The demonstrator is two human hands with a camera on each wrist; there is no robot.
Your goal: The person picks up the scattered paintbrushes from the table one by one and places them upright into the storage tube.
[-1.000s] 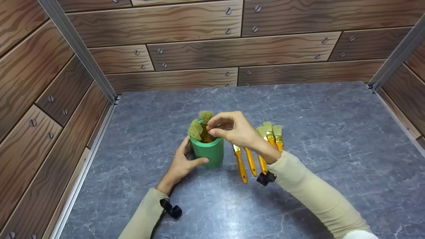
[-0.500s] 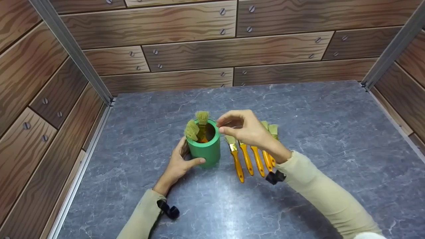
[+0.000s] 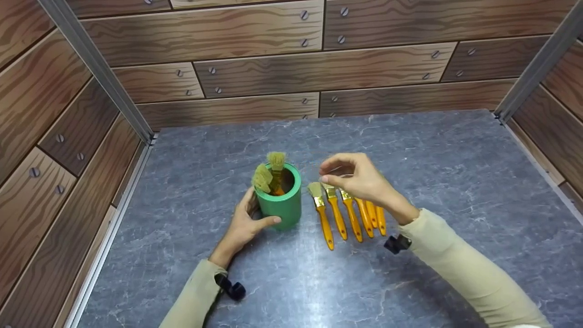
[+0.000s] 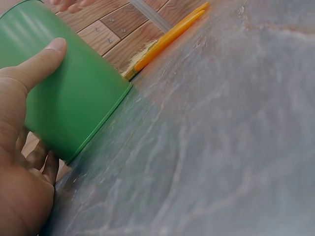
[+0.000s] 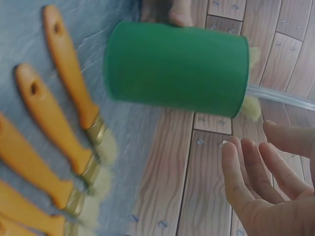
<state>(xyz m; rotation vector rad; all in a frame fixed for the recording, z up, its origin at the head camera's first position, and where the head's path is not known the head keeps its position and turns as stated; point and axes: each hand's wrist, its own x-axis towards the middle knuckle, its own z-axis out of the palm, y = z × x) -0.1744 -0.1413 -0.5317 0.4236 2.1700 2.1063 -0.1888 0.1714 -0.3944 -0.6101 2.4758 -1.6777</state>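
My left hand (image 3: 246, 225) holds a green cylindrical cup (image 3: 284, 210) upright on the table. Its thumb (image 4: 47, 61) lies along the cup's near side, and the other fingers wrap behind. Paintbrushes (image 3: 276, 166) stand in the cup, bristles up, leaning to its left and back. Nothing is held in my right hand (image 3: 364, 180), which hovers right of the cup above the loose brushes; in the right wrist view its fingers (image 5: 258, 174) are spread and bent loosely. Several paintbrushes (image 3: 324, 224) with orange handles lie side by side below it, some bristle ends hidden by the hand.
The grey marbled table (image 3: 218, 150) extends around the cup and brushes. Wood-patterned walls (image 3: 255, 73) with metal corner posts (image 3: 102, 75) enclose it at the back and sides.
My right hand has drawn away from the cup's mouth to the right, over the loose brushes. The left hand stays on the cup, and the head view has shifted slightly.
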